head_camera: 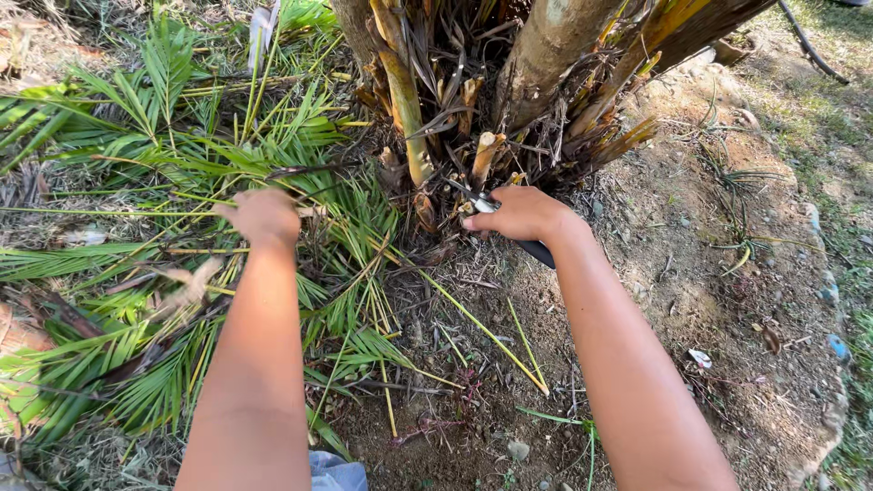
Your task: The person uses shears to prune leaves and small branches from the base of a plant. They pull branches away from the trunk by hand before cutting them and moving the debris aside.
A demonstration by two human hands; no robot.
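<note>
Pruning shears (509, 227) with dark handles, held in the right hand (520, 215) at the foot of the palm clump (509, 91), blades pointed into the tangle of cut stubs and dry sheaths at the base. Right grip closed around the handles, one dark handle end sticking out below the wrist; blades mostly hidden, so cannot tell whether parted or shut. Left hand (264, 218) well left of the palm clump, grip closed into a fist on thin frond stems among the cut green fronds (136, 273); exactly which stem sits in the fingers, cannot tell. Cut green fronds heaped on the ground to the left of the palm clump, leaflets fanned in all directions, some dry brown pieces mixed in. Short pale cut stub (485, 153) standing just above the right hand, against the clump's base. Yellow-green stalk (405, 100) rising left of centre in the clump, beside a thicker grey trunk (546, 55) leaning up and right. Bare brown soil (691, 273) right of and below the palm clump, strewn with loose yellow leaf ribs and small pebbles. Both forearms bare, reaching from the lower edge toward the clump.
</note>
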